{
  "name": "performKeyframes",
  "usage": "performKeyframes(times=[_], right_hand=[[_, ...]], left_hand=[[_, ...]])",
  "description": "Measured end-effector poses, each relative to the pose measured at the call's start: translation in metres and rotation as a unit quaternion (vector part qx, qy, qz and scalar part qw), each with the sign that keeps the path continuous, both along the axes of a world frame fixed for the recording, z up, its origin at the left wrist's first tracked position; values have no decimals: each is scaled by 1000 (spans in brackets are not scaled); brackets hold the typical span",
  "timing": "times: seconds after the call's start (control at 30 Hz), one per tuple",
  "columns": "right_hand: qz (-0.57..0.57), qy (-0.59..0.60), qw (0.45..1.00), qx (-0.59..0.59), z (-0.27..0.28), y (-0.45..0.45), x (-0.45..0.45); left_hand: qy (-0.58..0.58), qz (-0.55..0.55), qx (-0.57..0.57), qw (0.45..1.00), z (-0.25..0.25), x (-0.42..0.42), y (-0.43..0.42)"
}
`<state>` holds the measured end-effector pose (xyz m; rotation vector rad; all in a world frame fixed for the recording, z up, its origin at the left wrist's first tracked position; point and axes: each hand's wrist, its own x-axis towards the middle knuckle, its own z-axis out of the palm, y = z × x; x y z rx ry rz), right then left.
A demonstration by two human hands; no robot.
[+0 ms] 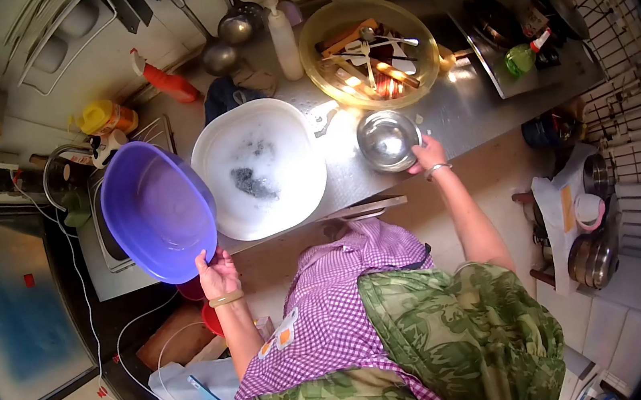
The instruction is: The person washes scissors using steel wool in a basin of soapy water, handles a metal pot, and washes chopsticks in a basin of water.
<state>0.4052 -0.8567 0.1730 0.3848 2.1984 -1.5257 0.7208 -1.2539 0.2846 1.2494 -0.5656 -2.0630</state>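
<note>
Evidently, two vessels are held at once: a purple basin (156, 213) just left of the sudsy white basin (318, 160), a metal bowl (387, 141) at the front edge of the counter (346, 176).
Left grip (218, 274) pinches the purple rim's near side, right grip (429, 153) the bowl's, probably the handiest edges; both forearms (467, 209) reach forward, spread well apart.
</note>
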Motion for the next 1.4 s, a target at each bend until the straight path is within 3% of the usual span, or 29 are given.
performKeyframes(times=[0.1, 0.23, 0.4, 0.43, 0.5, 0.57, 0.6, 0.67, 0.73, 0.87, 0.97, 1.13, 1.17, 1.23, 1.27, 1.3, 1.33, 1.37, 1.4], right_hand=[[-8, -3, 1000, 27, 5, 55, -7], [-178, 13, 984, -23, -7, 108, -31], [-358, 67, 924, -120, -22, 142, -69], [-353, 87, 919, -151, -32, 149, -77], [-371, 56, 906, -197, -24, 145, -80], [-444, -2, 884, -146, -24, 123, -76], [-324, -9, 933, -155, -24, 110, -69], [-174, -55, 946, -269, 9, 47, -54], [-120, -100, 954, -257, 52, -21, -51], [-176, -37, 925, -336, 53, -84, -69], [-307, -35, 879, -363, 82, -93, -68], [-230, 24, 937, -260, -23, 11, -166], [-236, 17, 928, -288, 15, -2, -149], [-214, -5, 943, -256, 33, -6, -129], [-187, -19, 964, -191, 10, 1, -133], [-70, -45, 992, -91, 15, -12, -112], [-29, -94, 994, -51, 86, -67, -52], [85, -160, 976, -124, 45, -74, -40], [190, -214, 944, -167, 41, -95, -11]], left_hand=[[7, -16, -4, 1000, -2, 7, -7], [16, -12, -8, 1000, -18, 16, -22], [35, -8, 22, 999, -30, 25, -25], [27, -2, 29, 999, -30, 26, -22], [22, -12, 48, 999, -32, 27, -17], [32, -46, 71, 996, -28, 30, -8], [51, -72, 69, 994, -26, 31, -2], [50, -56, 102, 992, -22, 23, 13], [68, -40, 118, 990, -19, 15, 22], [131, -60, 81, 986, -12, 11, 24], [149, -72, 69, 984, -10, 11, 21], [132, -46, 66, 988, 2, 6, 29], [136, -45, 63, 988, -4, 7, 29], [162, -52, 85, 982, -3, 6, 34], [183, -61, 74, 978, -12, 7, 33], [200, -67, 67, 975, -22, 10, 34], [195, -60, 66, 977, -18, 10, 37], [185, -53, 70, 979, -13, 9, 41], [186, -51, 72, 979, -11, 8, 42]])
